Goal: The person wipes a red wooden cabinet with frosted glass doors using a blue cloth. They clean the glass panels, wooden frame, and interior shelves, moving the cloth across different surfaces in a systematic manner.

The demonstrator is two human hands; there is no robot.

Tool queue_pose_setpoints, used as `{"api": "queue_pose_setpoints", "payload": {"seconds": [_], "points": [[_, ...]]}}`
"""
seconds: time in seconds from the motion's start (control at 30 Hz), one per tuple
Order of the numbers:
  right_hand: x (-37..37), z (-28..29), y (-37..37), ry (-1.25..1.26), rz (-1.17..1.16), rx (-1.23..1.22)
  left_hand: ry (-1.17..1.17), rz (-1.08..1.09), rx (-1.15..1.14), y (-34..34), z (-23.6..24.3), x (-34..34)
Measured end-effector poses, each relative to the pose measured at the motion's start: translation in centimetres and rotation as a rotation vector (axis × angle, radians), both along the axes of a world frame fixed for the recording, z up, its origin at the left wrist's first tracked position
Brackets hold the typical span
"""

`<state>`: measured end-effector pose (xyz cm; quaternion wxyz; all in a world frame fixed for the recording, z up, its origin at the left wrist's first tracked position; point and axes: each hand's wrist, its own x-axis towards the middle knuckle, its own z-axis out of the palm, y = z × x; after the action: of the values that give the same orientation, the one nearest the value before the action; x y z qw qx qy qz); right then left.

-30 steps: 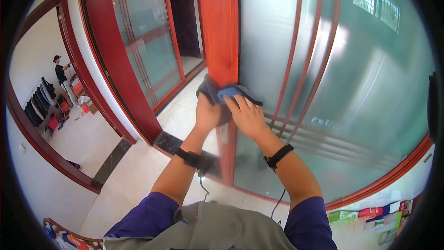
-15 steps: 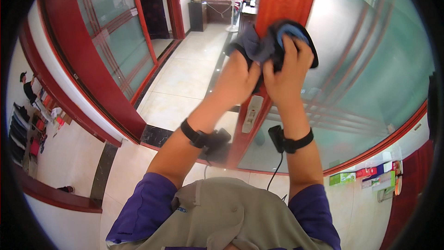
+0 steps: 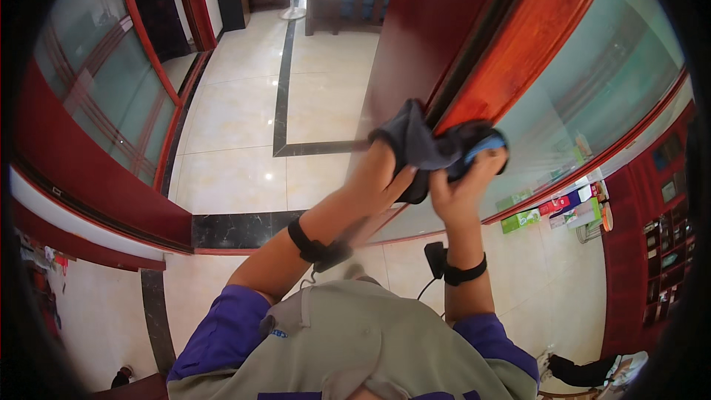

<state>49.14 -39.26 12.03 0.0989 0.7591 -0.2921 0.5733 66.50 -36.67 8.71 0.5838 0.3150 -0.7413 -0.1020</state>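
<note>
L hand (image 3: 389, 167): gripping dark cloth (image 3: 416, 137), fingertips hidden | R hand (image 3: 468, 187): fingers curled round its blue-black part | cloth: bunched across orange door stile (image 3: 518, 59), spanning both long edges, beside frosted glass panel (image 3: 592, 89)

Near the middle, the cloth (image 3: 413, 139) is dark slate grey, deepening to near-black on its three o'clock side around a bright blue patch, while at six o'clock the khaki-grey shirt (image 3: 355, 333) has purple sleeves (image 3: 222, 337) at seven and five. At one o'clock the door panel (image 3: 426, 37) is glossy dark maroon, beside a vivid orange-red wooden frame (image 3: 537, 33) with darker grain and, at two, pale green glass (image 3: 603, 81). Toward ten, maroon stripes cross greenish glass (image 3: 83, 22), the floor tiles (image 3: 229, 115) are mottled cream with a black border band (image 3: 281, 104), and the threshold (image 3: 233, 231) at eight is black with whitish veins.
</note>
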Motion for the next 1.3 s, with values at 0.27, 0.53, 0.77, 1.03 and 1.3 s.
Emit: {"api": "queue_pose_setpoints", "payload": {"seconds": [0.27, 0.53, 0.77, 1.03, 1.3], "points": [[2.1, 3.1, -0.3, -0.232, -0.147, 0.044, -0.062, -0.082, -0.078, -1.8, 4.6, 1.8], [0.7, 2.1, -1.4, -0.315, -0.150, 0.024, -0.115, -0.162, -0.217, -6.5, 5.0, 3.1], [1.6, 0.6, -0.8, -0.166, -0.124, -0.014, -0.341, 0.161, -0.443, -8.4, 4.7, 1.6], [6.9, 2.3, 0.6, 0.129, -0.402, -0.249, -0.372, -0.218, -0.486, -12.2, 3.4, 4.8], [16.5, 5.2, -0.4, 0.199, -0.824, -0.124, -0.037, -0.319, -0.388, -17.6, 6.5, 8.2]]}}
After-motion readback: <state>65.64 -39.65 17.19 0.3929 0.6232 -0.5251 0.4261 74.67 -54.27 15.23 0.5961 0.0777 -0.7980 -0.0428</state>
